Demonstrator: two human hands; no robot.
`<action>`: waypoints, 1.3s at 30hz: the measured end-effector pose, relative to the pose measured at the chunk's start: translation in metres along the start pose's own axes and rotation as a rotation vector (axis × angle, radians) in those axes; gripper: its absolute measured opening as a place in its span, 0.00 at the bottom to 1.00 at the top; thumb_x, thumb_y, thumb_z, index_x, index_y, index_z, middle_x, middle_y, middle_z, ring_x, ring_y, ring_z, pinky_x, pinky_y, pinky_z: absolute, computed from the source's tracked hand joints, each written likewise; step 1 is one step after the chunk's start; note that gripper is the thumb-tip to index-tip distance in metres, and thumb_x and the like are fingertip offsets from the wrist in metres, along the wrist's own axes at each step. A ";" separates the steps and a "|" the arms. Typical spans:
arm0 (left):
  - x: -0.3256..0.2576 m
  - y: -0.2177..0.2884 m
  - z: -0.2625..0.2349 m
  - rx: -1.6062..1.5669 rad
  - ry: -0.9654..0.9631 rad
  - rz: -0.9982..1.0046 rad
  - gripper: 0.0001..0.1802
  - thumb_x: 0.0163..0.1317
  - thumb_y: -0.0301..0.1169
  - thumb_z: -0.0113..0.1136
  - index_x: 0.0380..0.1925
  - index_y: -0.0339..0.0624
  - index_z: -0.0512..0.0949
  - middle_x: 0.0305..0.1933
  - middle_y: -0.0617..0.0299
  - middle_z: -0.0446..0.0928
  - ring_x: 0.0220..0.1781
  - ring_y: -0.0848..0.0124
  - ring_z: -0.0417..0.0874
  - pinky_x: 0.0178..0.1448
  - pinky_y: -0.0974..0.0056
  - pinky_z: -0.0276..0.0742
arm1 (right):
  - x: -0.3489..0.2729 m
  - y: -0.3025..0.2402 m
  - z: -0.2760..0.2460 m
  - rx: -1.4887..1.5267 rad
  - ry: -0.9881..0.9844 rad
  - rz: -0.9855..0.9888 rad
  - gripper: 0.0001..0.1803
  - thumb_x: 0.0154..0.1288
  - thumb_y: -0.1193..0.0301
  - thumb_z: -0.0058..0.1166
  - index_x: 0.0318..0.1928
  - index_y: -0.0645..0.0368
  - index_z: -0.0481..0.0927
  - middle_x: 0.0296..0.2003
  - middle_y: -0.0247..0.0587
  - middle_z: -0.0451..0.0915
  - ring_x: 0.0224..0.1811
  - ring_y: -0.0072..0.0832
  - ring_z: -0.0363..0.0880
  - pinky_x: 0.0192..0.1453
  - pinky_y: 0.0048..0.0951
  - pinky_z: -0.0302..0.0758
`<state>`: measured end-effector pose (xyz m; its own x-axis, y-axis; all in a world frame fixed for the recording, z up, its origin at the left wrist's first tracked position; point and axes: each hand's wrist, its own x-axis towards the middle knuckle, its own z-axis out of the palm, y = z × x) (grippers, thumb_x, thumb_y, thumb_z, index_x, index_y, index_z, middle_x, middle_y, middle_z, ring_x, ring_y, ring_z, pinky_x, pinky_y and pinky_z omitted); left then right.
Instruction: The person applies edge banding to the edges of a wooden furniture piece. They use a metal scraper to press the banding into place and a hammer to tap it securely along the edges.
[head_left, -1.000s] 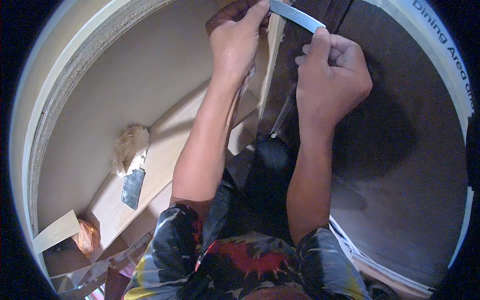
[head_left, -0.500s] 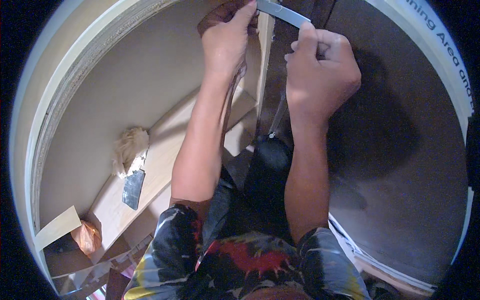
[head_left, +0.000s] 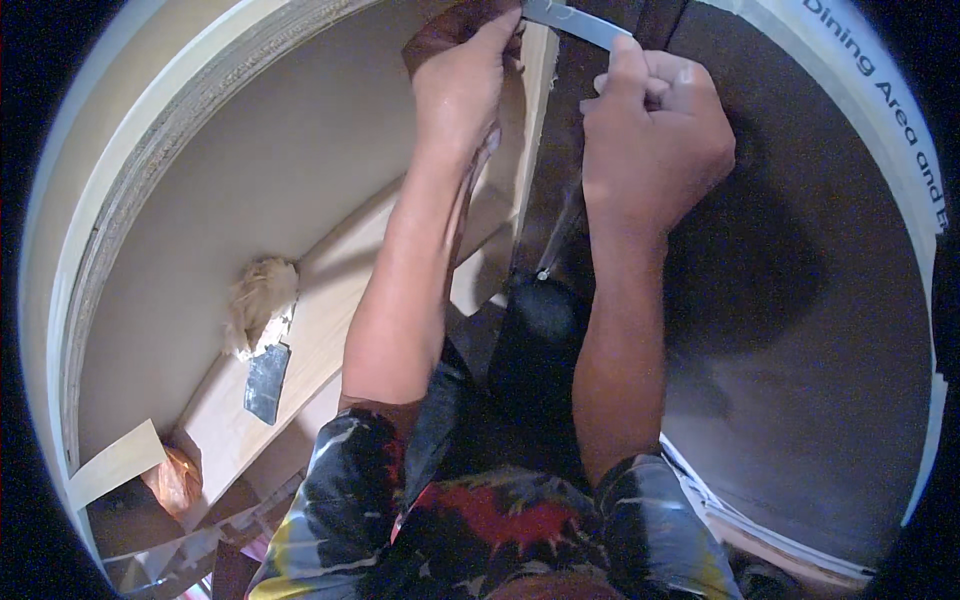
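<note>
At the top of the view, a narrow, flat, pale grey strip [head_left: 577, 22] spans between my two hands, slightly bent. My left hand [head_left: 460, 80] is closed on its left end, thumb on top. My right hand [head_left: 655, 125] pinches the right end between thumb and curled fingers. A thin thread-like sliver shows on the strip's upper side. The strip is held above the pale raw edge of an upright panel [head_left: 537, 120]. The tips of my left fingers are partly hidden.
On a pale wooden board [head_left: 330, 290] at left lie a dark grey flat plate [head_left: 266, 384] and a crumpled beige clump [head_left: 264, 295]. An orange plastic bag [head_left: 174, 482] sits lower left beside a cream strip [head_left: 115, 465]. A dark brown panel [head_left: 800, 400] fills the right side.
Both hands and the strip have shifted slightly to the right in the view. My grip on both ends looks the same.
</note>
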<state>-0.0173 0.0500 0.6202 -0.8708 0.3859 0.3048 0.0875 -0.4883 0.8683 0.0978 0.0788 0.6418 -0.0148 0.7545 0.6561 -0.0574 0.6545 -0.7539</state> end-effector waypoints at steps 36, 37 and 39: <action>0.013 0.004 -0.007 0.134 -0.054 0.129 0.11 0.71 0.34 0.59 0.37 0.39 0.85 0.32 0.61 0.84 0.32 0.71 0.83 0.36 0.68 0.75 | 0.010 0.003 0.007 -0.161 0.041 -0.398 0.12 0.65 0.72 0.64 0.26 0.62 0.77 0.19 0.53 0.78 0.24 0.52 0.83 0.28 0.43 0.76; 0.012 0.010 -0.004 0.159 -0.056 0.109 0.11 0.71 0.34 0.58 0.37 0.39 0.85 0.32 0.61 0.84 0.32 0.72 0.83 0.37 0.68 0.75 | 0.012 0.003 0.006 -0.170 0.043 -0.409 0.12 0.65 0.73 0.64 0.26 0.61 0.77 0.19 0.53 0.78 0.24 0.52 0.83 0.28 0.43 0.76; 0.011 0.014 -0.001 0.175 -0.063 0.075 0.11 0.72 0.34 0.57 0.37 0.38 0.84 0.32 0.61 0.84 0.32 0.73 0.83 0.38 0.68 0.76 | 0.012 0.004 0.004 -0.168 0.061 -0.350 0.12 0.65 0.73 0.64 0.25 0.61 0.76 0.18 0.52 0.77 0.23 0.51 0.83 0.27 0.43 0.75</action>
<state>-0.0259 0.0469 0.6356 -0.8272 0.4040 0.3905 0.2386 -0.3765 0.8952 0.0938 0.0898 0.6468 0.0363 0.4823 0.8752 0.1155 0.8679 -0.4831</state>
